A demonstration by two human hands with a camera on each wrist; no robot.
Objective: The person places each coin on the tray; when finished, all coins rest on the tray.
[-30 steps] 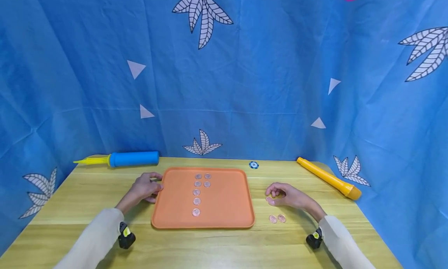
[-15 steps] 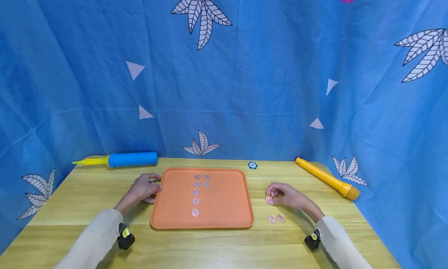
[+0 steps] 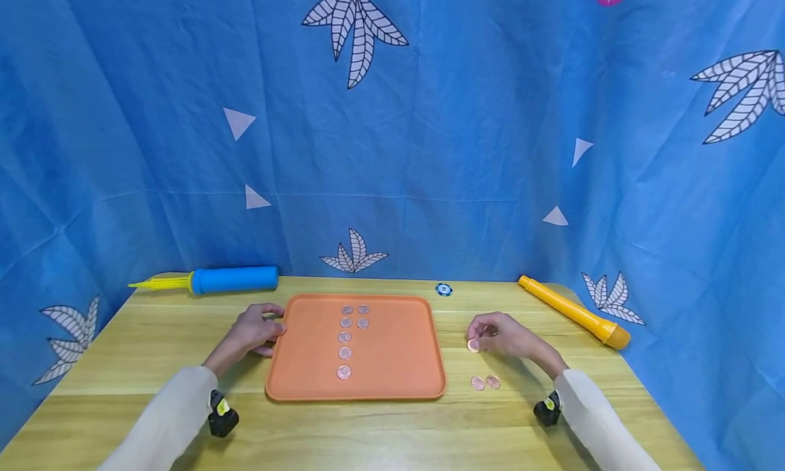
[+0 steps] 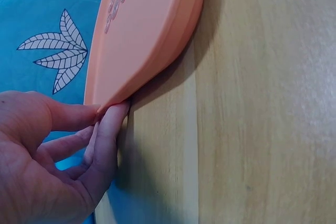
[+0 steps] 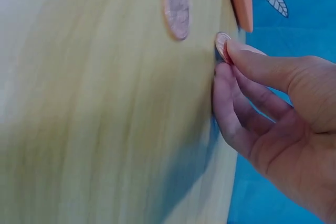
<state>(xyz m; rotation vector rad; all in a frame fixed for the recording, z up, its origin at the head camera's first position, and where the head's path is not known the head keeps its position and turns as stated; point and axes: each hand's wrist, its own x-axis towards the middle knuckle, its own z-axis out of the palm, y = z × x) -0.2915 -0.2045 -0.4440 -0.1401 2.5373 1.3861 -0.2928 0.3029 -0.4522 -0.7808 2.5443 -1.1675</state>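
My left hand (image 3: 250, 329) pinches the left rim of an orange tray (image 3: 395, 352); in the left wrist view the thumb and fingers meet at the rim (image 4: 107, 100). Several copper-coloured coins (image 3: 345, 353) lie in the tray, in one long column with a shorter row of two beside its far end. Right of the tray, my right hand (image 3: 508, 336) holds another coin (image 5: 222, 45) between thumb and fingertips, low over the wooden table. Two more coins (image 3: 477, 383) lie side by side on the table, nearer to me than that hand.
A blue and yellow hand pump (image 3: 234, 279) lies at the back left of the table (image 3: 343, 437). At the back edge is a blue and white poker chip (image 3: 444, 290). A yellow-orange toy microphone (image 3: 575, 312) lies at the right, before a blue patterned curtain (image 3: 417, 130).
My right hand has lifted slightly, and the coin in its fingers now shows its face more fully. The left hand, the tray and the coins in it stay put.
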